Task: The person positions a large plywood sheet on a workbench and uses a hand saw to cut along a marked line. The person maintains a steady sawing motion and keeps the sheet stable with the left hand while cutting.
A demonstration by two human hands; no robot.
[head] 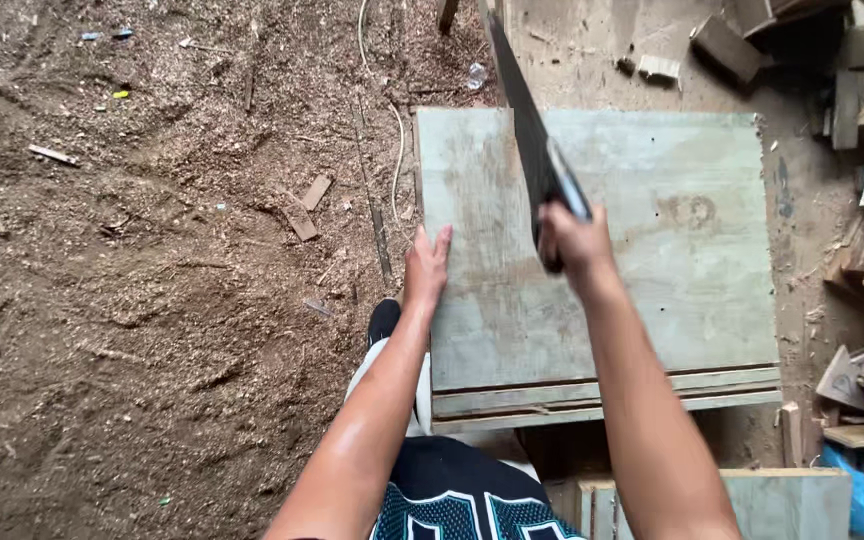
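Two hands work mid-frame: the right hand is clamped on a long dark handsaw. The left hand lies flat, fingers together, on the pale green plywood board.

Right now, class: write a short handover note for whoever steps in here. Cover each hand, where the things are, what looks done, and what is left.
Left hand: flat on the near left edge of the board, steadying it.
Right hand: grip closed on the saw handle, blade pointing away over the board.
The board lies on other boards above a sawdust floor.
Done: no finished cut shows.
Left: the sawing itself.
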